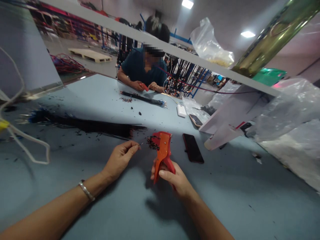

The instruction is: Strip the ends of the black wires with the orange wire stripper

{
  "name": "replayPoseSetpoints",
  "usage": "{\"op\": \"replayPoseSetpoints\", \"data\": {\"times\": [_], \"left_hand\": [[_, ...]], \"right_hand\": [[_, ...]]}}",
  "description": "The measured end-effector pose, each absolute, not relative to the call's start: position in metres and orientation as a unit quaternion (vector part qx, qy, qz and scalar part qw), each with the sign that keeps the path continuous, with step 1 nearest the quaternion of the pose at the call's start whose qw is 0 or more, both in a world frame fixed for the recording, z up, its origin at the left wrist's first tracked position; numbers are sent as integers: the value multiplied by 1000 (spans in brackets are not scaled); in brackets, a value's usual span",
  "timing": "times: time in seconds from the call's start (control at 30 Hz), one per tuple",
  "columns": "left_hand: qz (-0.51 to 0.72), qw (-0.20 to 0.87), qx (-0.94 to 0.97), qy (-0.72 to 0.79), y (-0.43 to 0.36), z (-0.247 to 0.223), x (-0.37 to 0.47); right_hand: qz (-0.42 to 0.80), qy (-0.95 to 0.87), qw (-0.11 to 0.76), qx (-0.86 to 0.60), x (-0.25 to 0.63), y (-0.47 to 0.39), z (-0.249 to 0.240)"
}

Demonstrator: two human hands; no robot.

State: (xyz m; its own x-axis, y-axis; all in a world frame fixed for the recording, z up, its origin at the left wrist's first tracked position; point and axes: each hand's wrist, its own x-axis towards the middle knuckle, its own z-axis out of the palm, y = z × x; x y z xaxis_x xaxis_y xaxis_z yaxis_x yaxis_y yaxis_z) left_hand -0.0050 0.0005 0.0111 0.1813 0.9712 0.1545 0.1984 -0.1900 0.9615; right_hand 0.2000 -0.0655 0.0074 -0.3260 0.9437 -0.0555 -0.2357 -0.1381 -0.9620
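Note:
My right hand [175, 178] is wrapped around the handles of an orange and red wire stripper [163, 146], its head pointing away from me. To the left of it, my left hand [122, 155] pinches a thin wire [141, 144], whose short end sticks out past the fingertips toward the tool. The wire end and the stripper's jaws are apart. A small heap of dark insulation scraps [152, 142] lies beside the tool's head. Beyond my left hand stretches a long bundle of black wires [92, 126] on the table.
A dark phone [193, 148] lies right of the stripper, with another phone [195, 120] and a white box [181, 111] farther back. Across the table [100, 88], a co-worker [142, 66] holds a red tool near a second wire bundle [145, 99]. A white cable [32, 160] loops at left.

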Motion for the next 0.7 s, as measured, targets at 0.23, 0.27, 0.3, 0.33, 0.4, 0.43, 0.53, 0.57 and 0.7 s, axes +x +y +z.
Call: {"op": "replayPoseSetpoints", "data": {"times": [0.23, 0.27, 0.3, 0.33, 0.4, 0.43, 0.53, 0.57, 0.7], "left_hand": [[424, 516, 597, 444, -1, 14, -1], [426, 525, 590, 441, -1, 14, 0], [428, 533, 583, 439, -1, 14, 1], [431, 538, 576, 439, -1, 14, 1], [437, 543, 566, 440, -2, 13, 3], [435, 544, 567, 439, -4, 13, 3], [414, 555, 573, 438, -8, 13, 5], [407, 565, 572, 434, -10, 13, 6], [422, 609, 549, 387, -15, 16, 10]], "right_hand": [[618, -527, 427, -397, 201, -64, 10], [606, -542, 421, -403, 201, -64, 11], [594, -557, 413, -409, 201, -64, 12], [582, -571, 403, -416, 200, -64, 13], [556, -599, 386, -428, 200, -65, 15], [539, -614, 380, -435, 199, -66, 17], [456, -666, 362, -467, 197, -69, 21], [416, -687, 355, -479, 196, -71, 23], [233, -766, 326, -502, 190, -75, 25]]}}
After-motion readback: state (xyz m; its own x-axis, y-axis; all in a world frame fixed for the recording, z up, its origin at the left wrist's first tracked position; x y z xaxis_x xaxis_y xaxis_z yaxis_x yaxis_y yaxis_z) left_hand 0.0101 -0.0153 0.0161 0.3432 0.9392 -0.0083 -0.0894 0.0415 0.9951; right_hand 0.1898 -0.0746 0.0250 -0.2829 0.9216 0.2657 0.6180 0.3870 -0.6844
